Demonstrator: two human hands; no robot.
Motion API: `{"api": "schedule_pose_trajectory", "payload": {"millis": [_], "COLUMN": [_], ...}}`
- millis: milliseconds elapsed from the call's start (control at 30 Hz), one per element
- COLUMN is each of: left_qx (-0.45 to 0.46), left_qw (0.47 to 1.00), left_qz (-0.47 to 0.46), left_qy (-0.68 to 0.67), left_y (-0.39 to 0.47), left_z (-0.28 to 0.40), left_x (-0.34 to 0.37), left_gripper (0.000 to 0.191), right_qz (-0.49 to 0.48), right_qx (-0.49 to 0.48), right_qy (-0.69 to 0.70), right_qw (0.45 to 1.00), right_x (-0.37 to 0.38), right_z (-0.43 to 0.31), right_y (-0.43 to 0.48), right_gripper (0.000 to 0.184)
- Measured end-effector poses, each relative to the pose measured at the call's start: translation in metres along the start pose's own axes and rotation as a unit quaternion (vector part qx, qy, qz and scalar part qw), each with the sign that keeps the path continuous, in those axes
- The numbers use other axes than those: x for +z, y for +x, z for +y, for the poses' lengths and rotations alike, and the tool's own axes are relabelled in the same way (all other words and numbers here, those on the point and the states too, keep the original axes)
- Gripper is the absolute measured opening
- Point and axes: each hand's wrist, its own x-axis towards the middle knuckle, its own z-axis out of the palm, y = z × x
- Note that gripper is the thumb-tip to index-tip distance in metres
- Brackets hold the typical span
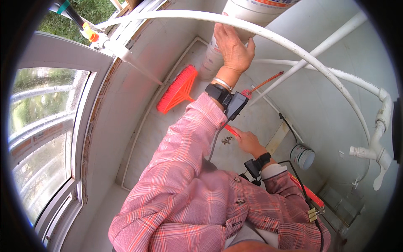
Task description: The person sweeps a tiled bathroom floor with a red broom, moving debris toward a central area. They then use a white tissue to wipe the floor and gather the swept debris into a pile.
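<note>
A broom [178,91] with an orange-red head and red bristles rests on the pale floor, near the skirting pipe under the window wall. My right hand [250,143] is closed around its red handle [231,129]. My left sleeve hides the middle of that handle. Farther up, my left hand [234,47] lies with fingers extended against a tall white cylinder [209,63], which bears printed writing and stands in the corner. Its palm side is hidden from me. A small pile of dark debris [226,140] sits on the floor just left of my right hand.
A white hose [283,37] arches overhead, crossing a slanting white pipe [337,33]. On the right wall is a plastic tap [377,154]. A small bucket [302,156] and a red-handled brush [266,83] are near that wall. The window [47,110] is at left.
</note>
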Motion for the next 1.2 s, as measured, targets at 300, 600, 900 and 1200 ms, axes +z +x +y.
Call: {"api": "schedule_pose_trajectory", "payload": {"millis": [300,600,900,1200], "left_qx": [0.027,0.022,0.053,0.043], "left_qw": [0.998,0.989,0.989,0.99], "left_qz": [-0.015,-0.055,0.003,0.019], "left_qy": [-0.053,-0.136,-0.138,-0.13], "left_y": [0.006,0.017,0.007,0.003], "left_z": [-0.002,-0.019,-0.028,-0.025], "left_x": [0.011,0.015,0.038,0.039], "left_gripper": [0.112,0.106,0.077,0.076], "right_qz": [0.045,0.105,0.08,-0.001], "right_qx": [-0.002,-0.073,-0.008,0.029], "right_qy": [-0.037,-0.019,0.022,0.085], "right_qw": [0.998,0.992,0.997,0.996], "right_x": [0.003,0.024,0.015,0.003], "right_z": [0.017,0.045,0.047,0.04], "right_y": [0.084,0.15,0.224,0.207], "right_gripper": [0.034,0.038,0.036,0.035]}}
